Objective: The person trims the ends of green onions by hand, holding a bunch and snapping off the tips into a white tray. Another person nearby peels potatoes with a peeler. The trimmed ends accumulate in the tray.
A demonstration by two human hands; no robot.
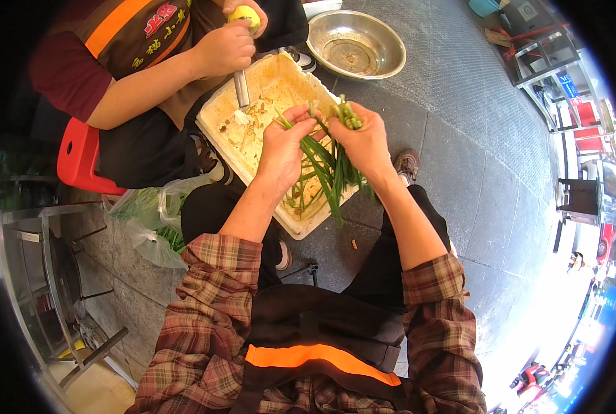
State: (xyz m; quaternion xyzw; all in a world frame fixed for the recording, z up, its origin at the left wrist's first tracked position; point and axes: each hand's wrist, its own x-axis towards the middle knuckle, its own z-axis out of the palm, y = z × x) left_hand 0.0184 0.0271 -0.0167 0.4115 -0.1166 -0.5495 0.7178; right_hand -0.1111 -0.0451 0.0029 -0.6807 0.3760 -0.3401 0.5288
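Observation:
My right hand [362,137] is closed around a bunch of long green leafy stalks [333,168], their pale stem ends poking up past the thumb and the leaves hanging down. My left hand [287,142], to the left of the bunch, pinches a few thin stalks between thumb and fingers. Both hands are above a dirty white foam box [300,230], whose floor holds peelings and scraps. Which stalks the left fingers grip exactly is partly hidden.
A co-worker on a red plastic stool [77,155] holds a yellow-green round item [245,18] and a metal-bladed tool [241,89] over the box. Beyond stands a metal basin [357,46]. Plastic bags of greens [157,222] lie at left, near a metal rack [49,259].

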